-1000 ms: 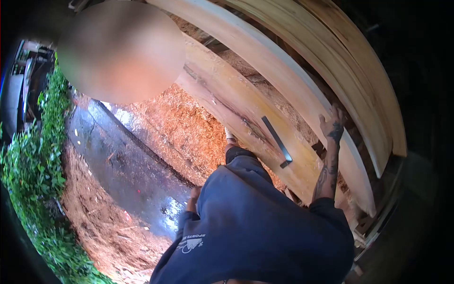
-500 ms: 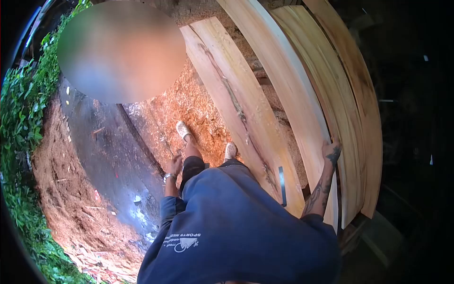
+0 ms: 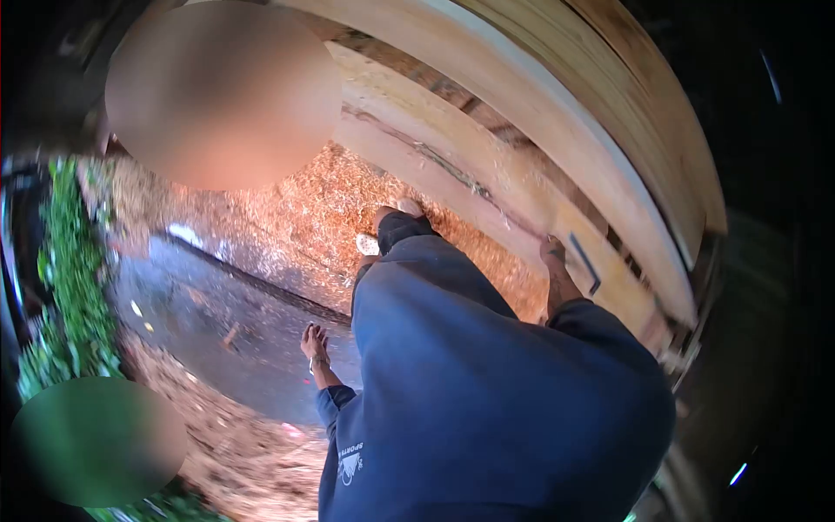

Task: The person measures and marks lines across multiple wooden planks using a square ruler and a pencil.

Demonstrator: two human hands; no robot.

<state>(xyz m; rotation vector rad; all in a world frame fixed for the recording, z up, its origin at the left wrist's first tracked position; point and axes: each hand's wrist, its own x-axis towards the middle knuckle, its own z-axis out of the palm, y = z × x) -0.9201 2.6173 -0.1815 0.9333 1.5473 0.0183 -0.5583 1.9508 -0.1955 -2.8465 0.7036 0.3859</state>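
Note:
My left hand (image 3: 315,344), a band at its wrist, hangs over the dark sheet on the ground. Its fingers are loosely apart and I see nothing in them. My right hand (image 3: 553,254) is at the near edge of a wide plank (image 3: 409,122) with a dark crack along it. Blur hides how its fingers are bent and whether they press on the wood. Close beside that hand, a dark L-shaped square (image 3: 584,261) lies on the same plank.
Beyond it lie a long pale plank (image 3: 522,96) and more stacked planks (image 3: 609,78). Wood shavings (image 3: 322,196) cover the ground around my feet. A dark sheet (image 3: 252,313) with a long dark strip (image 3: 261,283) lies at left, near green plants (image 3: 74,278).
My view has turned, and the planks now run more across it. My right hand has left the farther plank's edge for the cracked plank. My left hand has swung outward, its fingers looser.

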